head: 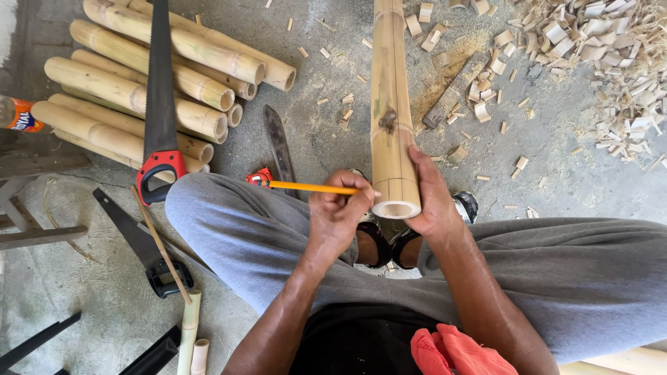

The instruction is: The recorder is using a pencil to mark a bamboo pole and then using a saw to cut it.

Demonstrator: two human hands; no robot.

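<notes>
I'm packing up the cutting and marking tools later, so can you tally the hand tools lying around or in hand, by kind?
Handsaws: 2, one with a red-and-black handle lying on the bamboo stack, one with a black handle on the floor
Large knife: 1
Pencil: 1, in the left hand
Tape measure: 1, partly hidden behind the knee
Total: 5

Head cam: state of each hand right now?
Left hand: closed on a yellow pencil, tip at the bamboo pole.
Right hand: fingers wrapped around the bamboo pole near its cut end.
</notes>
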